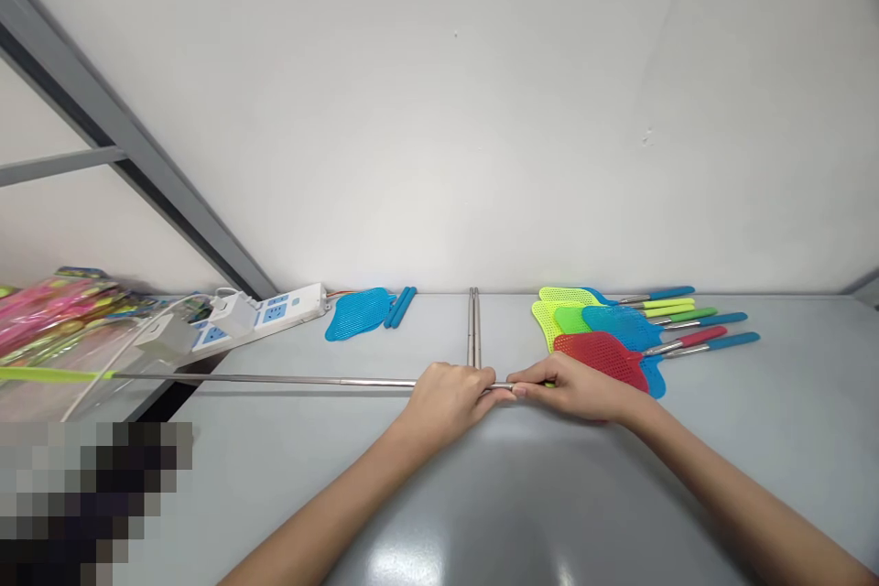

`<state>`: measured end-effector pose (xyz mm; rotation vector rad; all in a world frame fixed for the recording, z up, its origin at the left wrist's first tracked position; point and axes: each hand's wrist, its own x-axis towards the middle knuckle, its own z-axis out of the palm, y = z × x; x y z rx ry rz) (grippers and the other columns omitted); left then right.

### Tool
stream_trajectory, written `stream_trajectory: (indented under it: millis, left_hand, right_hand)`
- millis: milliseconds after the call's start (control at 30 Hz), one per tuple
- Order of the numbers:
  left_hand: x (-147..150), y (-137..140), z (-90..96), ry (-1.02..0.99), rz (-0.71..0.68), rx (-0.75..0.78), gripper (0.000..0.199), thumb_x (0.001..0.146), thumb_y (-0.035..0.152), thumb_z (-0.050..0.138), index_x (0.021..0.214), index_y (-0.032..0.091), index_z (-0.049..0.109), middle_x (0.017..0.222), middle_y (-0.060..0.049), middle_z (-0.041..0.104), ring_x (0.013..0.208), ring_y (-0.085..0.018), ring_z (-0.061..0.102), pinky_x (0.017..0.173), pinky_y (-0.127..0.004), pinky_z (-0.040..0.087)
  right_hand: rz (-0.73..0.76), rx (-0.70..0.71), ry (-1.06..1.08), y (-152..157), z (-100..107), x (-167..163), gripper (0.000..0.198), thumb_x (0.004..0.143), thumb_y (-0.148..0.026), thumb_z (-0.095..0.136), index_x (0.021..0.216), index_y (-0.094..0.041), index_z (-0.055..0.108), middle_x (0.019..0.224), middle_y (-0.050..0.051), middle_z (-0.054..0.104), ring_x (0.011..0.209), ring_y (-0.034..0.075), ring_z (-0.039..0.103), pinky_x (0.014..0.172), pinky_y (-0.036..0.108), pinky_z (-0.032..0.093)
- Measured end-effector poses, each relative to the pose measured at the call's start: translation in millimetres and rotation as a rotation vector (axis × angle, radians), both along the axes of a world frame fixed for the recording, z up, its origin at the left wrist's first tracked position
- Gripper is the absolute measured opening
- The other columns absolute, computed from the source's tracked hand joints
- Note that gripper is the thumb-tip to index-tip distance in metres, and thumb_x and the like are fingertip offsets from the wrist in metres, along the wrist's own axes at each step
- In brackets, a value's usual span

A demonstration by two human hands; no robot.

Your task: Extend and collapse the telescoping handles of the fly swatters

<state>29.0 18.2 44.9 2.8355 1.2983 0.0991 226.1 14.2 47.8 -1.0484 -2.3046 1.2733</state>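
Note:
A long, thin metal telescopic rod (295, 380) runs level across the table, with a yellow-green section (55, 374) at its far left end. My left hand (450, 394) is closed around the rod near its right end. Beside it, my right hand (573, 386) pinches the rod's tip between thumb and fingers. A small green bit shows among the right fingers; what it belongs to is hidden. Just beyond my left hand, two metal rods (473, 330) lie side by side, pointing to the wall. A red fly swatter head (597, 357) lies beyond my right forearm.
Several fly swatters with blue (734, 341), green and red handles are piled at right. Left of the middle lie a blue swatter head (358, 313) and blue handles (400, 307). A power strip (285, 311) with plugged-in adapters and plastic-wrapped goods (61, 316) stand farther left.

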Motion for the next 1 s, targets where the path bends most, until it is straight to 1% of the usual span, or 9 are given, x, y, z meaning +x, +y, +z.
stream_trajectory:
  millis: [267, 467, 733, 900, 1000]
  left_hand:
    - [-1.9, -0.1, 3.2, -0.012, 0.024, -0.002, 0.053, 0.084, 0.055, 0.016, 0.064, 0.019, 0.050, 0.057, 0.002, 0.058, 0.049, -0.012, 0.052, 0.043, -0.024, 0.016]
    - [-3.0, 1.1, 5.4, -0.017, 0.033, -0.006, 0.053, 0.083, 0.055, 0.017, 0.064, 0.019, 0.050, 0.056, 0.002, 0.057, 0.050, -0.012, 0.053, 0.043, -0.024, 0.017]
    - [-3.0, 1.0, 10.6, -0.007, 0.042, -0.017, 0.053, 0.083, 0.055, 0.016, 0.064, 0.019, 0.050, 0.057, 0.001, 0.057, 0.051, -0.012, 0.053, 0.043, -0.024, 0.017]
    - [-4.7, 1.2, 12.8, -0.003, 0.038, -0.019, 0.049, 0.085, 0.052, 0.019, 0.065, 0.020, 0.050, 0.059, 0.002, 0.058, 0.052, -0.012, 0.052, 0.044, -0.023, 0.018]
    - [-5.6, 1.8, 12.6, -0.007, 0.038, -0.023, 0.050, 0.084, 0.053, 0.018, 0.064, 0.019, 0.049, 0.058, 0.002, 0.058, 0.051, -0.012, 0.052, 0.044, -0.023, 0.017]
  right_hand:
    - [0.037, -0.028, -0.003, 6.0, -2.8, 7.9, 0.037, 0.085, -0.042, 0.033, 0.058, -0.017, 0.037, 0.056, -0.005, 0.023, 0.049, 0.007, 0.020, 0.043, 0.021, 0.017]
    - [0.029, -0.049, 0.001, 7.0, -1.9, 11.4, 0.038, 0.084, -0.043, 0.034, 0.057, -0.017, 0.036, 0.056, -0.005, 0.021, 0.049, 0.007, 0.019, 0.043, 0.022, 0.017]
    - [0.021, -0.085, -0.014, 8.2, 1.8, 15.9, 0.041, 0.082, -0.049, 0.035, 0.055, -0.017, 0.034, 0.055, -0.005, 0.019, 0.049, 0.008, 0.018, 0.044, 0.023, 0.016]
    - [0.033, -0.087, -0.008, 9.3, 2.3, 16.2, 0.040, 0.082, -0.047, 0.035, 0.055, -0.017, 0.032, 0.055, -0.006, 0.019, 0.050, 0.007, 0.018, 0.045, 0.022, 0.016]
    - [0.031, -0.092, -0.004, 9.7, 3.1, 17.0, 0.041, 0.082, -0.047, 0.036, 0.054, -0.017, 0.033, 0.056, -0.006, 0.020, 0.050, 0.007, 0.018, 0.045, 0.022, 0.016]
